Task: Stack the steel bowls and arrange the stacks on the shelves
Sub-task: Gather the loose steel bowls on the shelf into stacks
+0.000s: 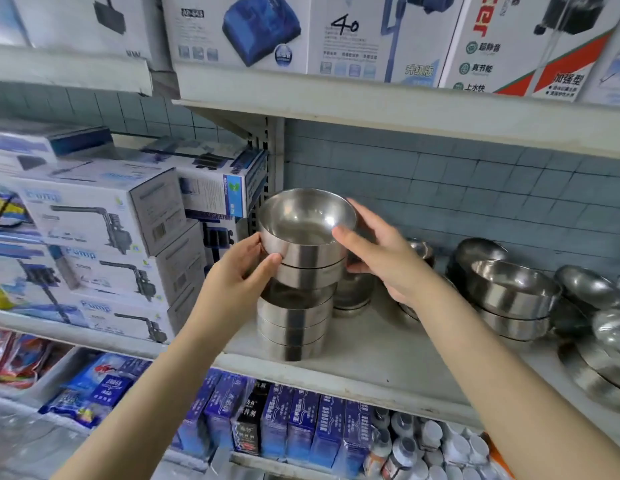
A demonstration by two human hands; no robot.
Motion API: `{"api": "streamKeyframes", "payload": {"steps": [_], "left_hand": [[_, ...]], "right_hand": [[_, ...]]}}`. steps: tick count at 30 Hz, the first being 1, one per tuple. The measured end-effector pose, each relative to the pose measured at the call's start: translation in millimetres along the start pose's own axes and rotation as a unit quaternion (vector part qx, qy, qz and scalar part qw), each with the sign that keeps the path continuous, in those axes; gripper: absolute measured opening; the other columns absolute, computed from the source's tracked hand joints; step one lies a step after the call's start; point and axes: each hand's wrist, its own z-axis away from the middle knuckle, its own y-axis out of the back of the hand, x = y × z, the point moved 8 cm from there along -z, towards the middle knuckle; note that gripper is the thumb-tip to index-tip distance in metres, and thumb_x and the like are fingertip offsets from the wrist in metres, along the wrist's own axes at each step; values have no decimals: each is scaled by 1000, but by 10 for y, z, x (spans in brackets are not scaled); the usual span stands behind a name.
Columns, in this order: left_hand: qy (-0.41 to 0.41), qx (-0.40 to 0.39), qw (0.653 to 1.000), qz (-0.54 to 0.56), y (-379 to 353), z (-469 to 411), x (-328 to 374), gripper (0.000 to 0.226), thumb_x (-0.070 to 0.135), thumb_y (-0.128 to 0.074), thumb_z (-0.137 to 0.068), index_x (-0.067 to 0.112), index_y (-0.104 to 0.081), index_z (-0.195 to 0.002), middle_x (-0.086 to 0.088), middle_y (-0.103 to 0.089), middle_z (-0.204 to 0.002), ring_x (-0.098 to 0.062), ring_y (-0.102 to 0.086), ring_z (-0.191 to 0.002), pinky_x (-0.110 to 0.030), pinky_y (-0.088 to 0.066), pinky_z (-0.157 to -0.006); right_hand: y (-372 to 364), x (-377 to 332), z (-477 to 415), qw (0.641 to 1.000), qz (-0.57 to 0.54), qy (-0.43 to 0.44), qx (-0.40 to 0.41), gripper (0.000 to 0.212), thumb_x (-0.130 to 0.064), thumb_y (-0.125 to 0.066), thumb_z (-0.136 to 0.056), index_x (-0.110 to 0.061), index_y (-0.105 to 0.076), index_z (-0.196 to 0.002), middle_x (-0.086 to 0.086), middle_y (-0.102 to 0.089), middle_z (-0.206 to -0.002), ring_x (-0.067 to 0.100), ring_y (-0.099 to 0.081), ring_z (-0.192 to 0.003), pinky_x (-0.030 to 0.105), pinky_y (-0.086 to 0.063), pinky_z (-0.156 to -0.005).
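Two nested steel bowls [306, 233] hang just above a short stack of steel bowls [293, 327] standing on the white shelf [364, 355]. My left hand [241, 271] grips the nested pair on its left wall, thumb on the lower bowl. My right hand [377, 251] grips the pair from the right, thumb over the top rim. Another stack of bowls [513, 296] stands at the right, with loose bowls [592, 289] around it. More bowls [353, 292] sit behind the held pair, partly hidden.
Pump boxes [104, 237] are piled on the shelf section to the left, close to the held bowls. An upper shelf [370, 105] with boxes runs overhead. Below, blue packets [301, 424] and small bottles [422, 448] fill the lower shelf. A tiled wall [474, 192] backs the shelf.
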Motion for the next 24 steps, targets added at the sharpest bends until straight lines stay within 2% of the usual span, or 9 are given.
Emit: {"api": "streamKeyframes", "payload": {"steps": [3,5,8,12,15,17,19,21,24], "left_hand": [[32,18,999,11,100,10,-249,27,17,-62,-95,38,-63,-112,23,-72,-109,4,-63,-110,-20,-47,-98],[43,20,999,12,139,26,-375,34,25,-65,-91,27,-62,-125,17,-69,-119,4,-60,-116,-25,-44,-104],[50,11,999,4,165,53,-461,55,35,-67,-88,18,-54,-139,12,-65,-130,3,-57,-121,-24,-43,-105],[46,25,999,-9,232,86,-507,53,36,-69,-89,22,-56,-138,14,-65,-129,3,-57,-121,-25,-42,-104],[44,39,998,-22,247,76,-479,52,41,-70,-85,26,-60,-134,17,-67,-124,6,-58,-118,-18,-43,-100],[45,52,997,-42,257,60,-435,35,38,-70,-86,39,-64,-121,29,-69,-109,13,-60,-109,-4,-42,-90],[44,49,996,-58,247,38,-400,26,34,-69,-89,52,-61,-106,40,-67,-93,19,-59,-101,2,-40,-82],[43,44,997,-44,242,38,-430,30,37,-69,-87,46,-63,-114,34,-68,-101,16,-59,-106,0,-42,-85],[47,25,998,-24,237,59,-515,61,50,-66,-82,29,-55,-139,18,-64,-128,5,-57,-119,-15,-44,-100]], "right_hand": [[-104,170,-35,1000,9,-11,7,100,-70,-82,-56,-46,-44,-146,-15,-55,-143,11,-54,-130,39,-54,-99],[-116,241,-35,999,34,-7,18,104,-79,-79,-51,-48,-44,-144,-16,-56,-143,12,-51,-134,46,-47,-109],[-118,270,-30,998,63,-5,25,107,-86,-74,-48,-50,-44,-144,-16,-56,-142,17,-51,-135,51,-45,-110],[-149,288,3,997,70,3,24,105,-85,-73,-53,-47,-42,-146,-22,-55,-141,12,-53,-132,48,-46,-109],[-165,282,42,998,60,8,28,102,-77,-72,-60,-41,-40,-150,-23,-56,-138,7,-56,-127,36,-53,-100],[-184,267,56,998,51,3,32,100,-70,-68,-63,-35,-39,-152,-19,-60,-133,6,-62,-117,27,-57,-82],[-198,278,60,998,49,-3,39,100,-69,-67,-63,-35,-38,-152,-14,-60,-134,3,-63,-111,23,-56,-76],[-198,299,75,998,51,-7,46,100,-74,-66,-62,-39,-38,-151,-15,-58,-138,2,-60,-115,28,-56,-87],[-219,364,91,998,38,-27,41,93,-80,-63,-66,-47,-36,-148,-24,-51,-141,-1,-50,-129,39,-43,-112]]}}
